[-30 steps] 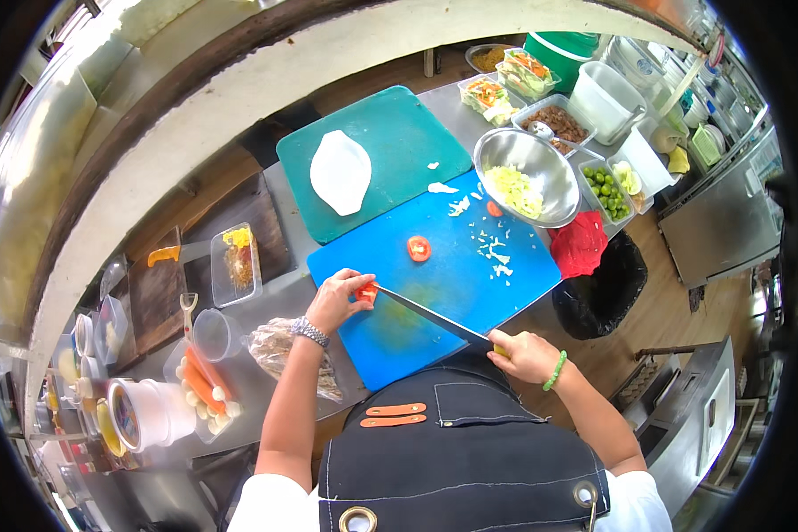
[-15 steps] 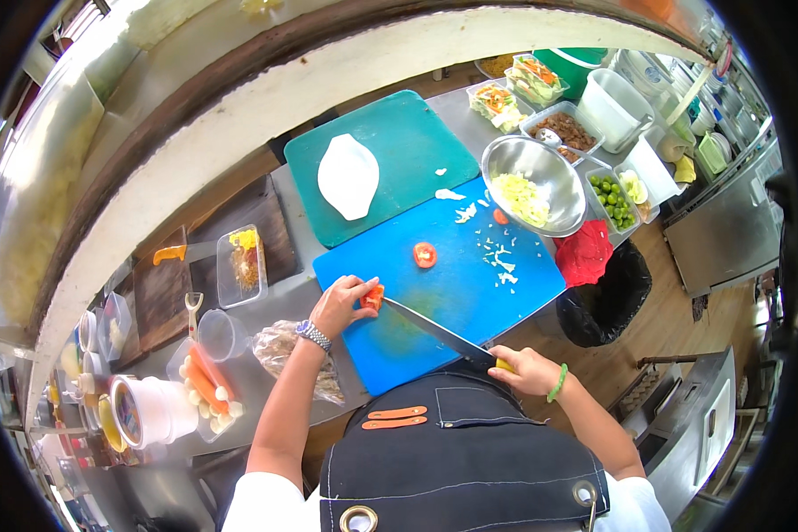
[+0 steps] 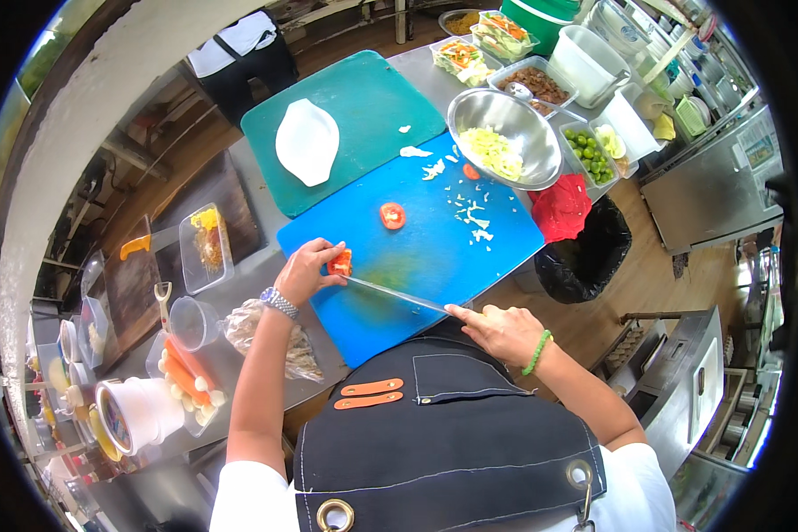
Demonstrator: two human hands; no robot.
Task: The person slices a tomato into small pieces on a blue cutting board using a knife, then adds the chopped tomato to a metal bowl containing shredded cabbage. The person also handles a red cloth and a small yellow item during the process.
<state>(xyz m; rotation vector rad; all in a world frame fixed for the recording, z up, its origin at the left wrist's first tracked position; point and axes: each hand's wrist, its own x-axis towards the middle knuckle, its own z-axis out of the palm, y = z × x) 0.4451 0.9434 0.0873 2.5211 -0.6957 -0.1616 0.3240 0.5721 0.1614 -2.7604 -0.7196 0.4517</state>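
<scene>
My left hand (image 3: 305, 269), with a watch on its wrist, pinches a piece of tomato (image 3: 340, 262) at the left part of a blue cutting board (image 3: 523, 232). My right hand (image 3: 503, 332) is wrapped around the handle of a knife (image 3: 395, 293). The blade reaches left across the board, its tip at the tomato piece. It shows as a narrow strip, and the handle is hidden in my fingers. A tomato half (image 3: 393, 215) lies cut side up farther back. Pale chopped scraps (image 3: 474, 217) are scattered at the board's right.
A steel bowl (image 3: 545, 146) of chopped pale greens overlaps the board's far right corner, by a red cloth (image 3: 560, 208). A white dish (image 3: 307, 142) sits on a green board (image 3: 377, 97). Left are food tubs and a plastic bag (image 3: 270, 341). Another person (image 3: 244, 62) stands beyond.
The view has shifted, and another person now shows at the far left. My right hand has turned the knife, so its broad blade now looks thin. My left hand keeps the tomato piece.
</scene>
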